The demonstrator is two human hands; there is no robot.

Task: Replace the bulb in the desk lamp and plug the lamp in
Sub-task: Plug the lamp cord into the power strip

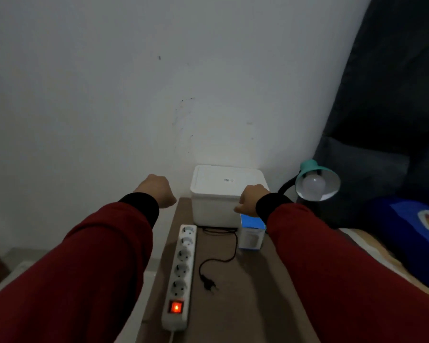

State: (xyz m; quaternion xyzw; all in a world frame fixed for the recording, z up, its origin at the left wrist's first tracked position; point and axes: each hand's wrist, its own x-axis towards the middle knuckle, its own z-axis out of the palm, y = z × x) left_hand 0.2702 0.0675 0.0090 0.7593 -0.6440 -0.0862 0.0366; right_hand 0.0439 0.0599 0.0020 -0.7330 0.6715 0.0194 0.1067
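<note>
Red sleeves (79,263) are filling the foreground, both arms reaching out over the small table (258,305). Left hand (156,190) and right hand (252,200) are curling into loose fists, holding nothing. Work is only starting, I judge: the next move is calling for a reach right to the lamp (316,183), where a white bulb (313,185) is sitting unlit inside the teal shade. Its plug (208,284) is lying loose beside the power strip (181,273), whose switch is glowing. A boxed bulb (251,233) is waiting below the right hand.
</note>
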